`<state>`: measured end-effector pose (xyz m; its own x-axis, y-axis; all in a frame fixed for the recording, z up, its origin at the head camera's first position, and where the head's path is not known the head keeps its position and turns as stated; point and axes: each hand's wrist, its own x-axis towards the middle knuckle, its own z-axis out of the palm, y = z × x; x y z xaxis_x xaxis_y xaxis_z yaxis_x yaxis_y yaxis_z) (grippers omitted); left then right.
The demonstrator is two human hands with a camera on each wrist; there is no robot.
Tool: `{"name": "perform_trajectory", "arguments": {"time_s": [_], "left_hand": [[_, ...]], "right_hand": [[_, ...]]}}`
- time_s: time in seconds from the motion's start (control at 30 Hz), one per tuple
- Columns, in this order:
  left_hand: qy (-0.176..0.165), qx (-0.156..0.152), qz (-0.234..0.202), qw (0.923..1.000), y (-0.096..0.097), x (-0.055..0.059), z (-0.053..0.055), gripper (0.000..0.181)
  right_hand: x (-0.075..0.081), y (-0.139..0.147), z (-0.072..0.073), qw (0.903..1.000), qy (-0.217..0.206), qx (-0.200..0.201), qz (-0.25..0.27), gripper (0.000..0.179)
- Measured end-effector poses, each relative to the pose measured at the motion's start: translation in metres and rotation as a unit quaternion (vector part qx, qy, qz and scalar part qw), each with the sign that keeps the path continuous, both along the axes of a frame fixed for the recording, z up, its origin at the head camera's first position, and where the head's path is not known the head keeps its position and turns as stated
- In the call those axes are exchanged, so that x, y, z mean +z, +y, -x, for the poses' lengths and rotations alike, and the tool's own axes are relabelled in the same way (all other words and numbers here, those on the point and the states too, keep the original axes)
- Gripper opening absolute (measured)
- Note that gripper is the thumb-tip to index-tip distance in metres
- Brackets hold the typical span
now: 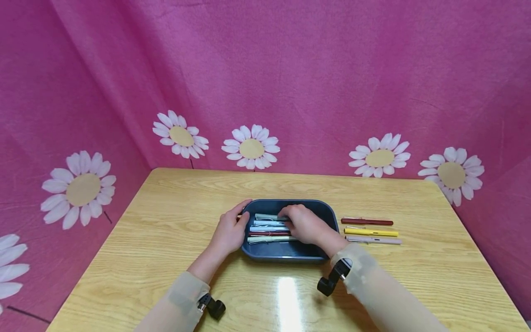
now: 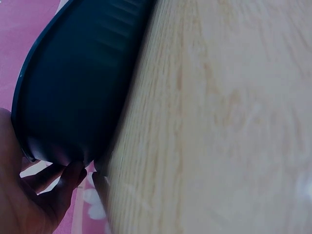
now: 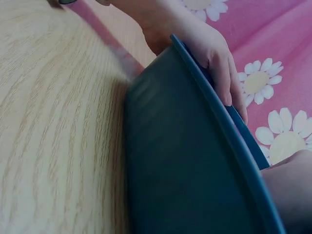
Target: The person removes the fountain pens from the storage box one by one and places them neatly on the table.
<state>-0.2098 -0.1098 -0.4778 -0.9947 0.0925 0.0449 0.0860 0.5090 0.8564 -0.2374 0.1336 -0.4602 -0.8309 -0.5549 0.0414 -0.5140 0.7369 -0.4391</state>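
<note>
A dark blue tray (image 1: 286,256) stands on the table, holding several pens side by side. My left hand (image 1: 230,230) grips its left end, thumb over the rim; the left wrist view shows fingers (image 2: 73,175) against the outer wall. Reaching in from the right, my right hand (image 1: 304,223) pinches the right end of the grey-green pen (image 1: 265,216), farthest back in the row. Nearer me lie pale blue pens (image 1: 268,228), a dark red pen (image 1: 267,234) and a light green pen (image 1: 269,239), their right ends partly hidden by that hand.
Right of the tray lie a dark red pen (image 1: 367,222), a yellow pen (image 1: 371,232) and a pale lilac pen (image 1: 375,240), roughly parallel. A pink curtain (image 1: 315,92) with daisies hangs behind and beside the wooden table (image 1: 186,193).
</note>
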Motion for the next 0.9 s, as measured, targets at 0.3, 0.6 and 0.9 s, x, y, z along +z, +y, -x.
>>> {"name": "perform_trajectory", "arguments": {"time_s": [0.3,0.6,0.9], "left_hand": [[-0.002,-0.002,0.002,1.0000,-0.0008,-0.0003,0.0001,0.044],[-0.003,-0.003,0.001,1.0000,-0.0010,-0.0004,0.0002,0.045],[-0.010,-0.002,0.000,1.0000,-0.0011,0.0006,-0.0001,0.045]], "right_hand": [[-0.0017,-0.0021,0.0003,0.9994,-0.019,-0.009,0.027,0.033],[-0.0030,0.0024,0.0020,0.9973,0.013,0.020,0.070,0.029],[0.0031,0.0050,0.0016,0.9945,0.002,0.023,0.102,0.028]]}}
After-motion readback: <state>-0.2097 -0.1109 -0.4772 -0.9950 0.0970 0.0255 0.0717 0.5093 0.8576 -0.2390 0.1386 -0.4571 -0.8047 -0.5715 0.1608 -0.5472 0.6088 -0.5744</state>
